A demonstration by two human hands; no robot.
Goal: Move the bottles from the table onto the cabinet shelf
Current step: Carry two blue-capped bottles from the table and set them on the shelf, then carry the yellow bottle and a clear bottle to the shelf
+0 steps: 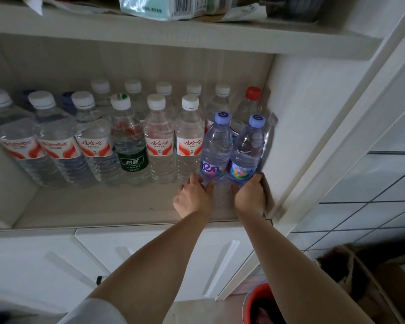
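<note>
My left hand (192,197) curls around the base of one purple-capped bottle (215,148), and my right hand (250,195) wraps the base of the second purple-capped bottle (246,153), fingers closed on each below the label. Both bottles stand upright on the cabinet shelf (103,206), touching one another, at the right end against the cabinet's side wall (290,136). They rise directly above my hands, caps pointing away from me. Just left of the one in my left hand runs a front row of white-capped bottles (187,139), with a green-labelled bottle (129,141) among them, and behind stands a back row including a red-capped bottle (250,106).
</note>
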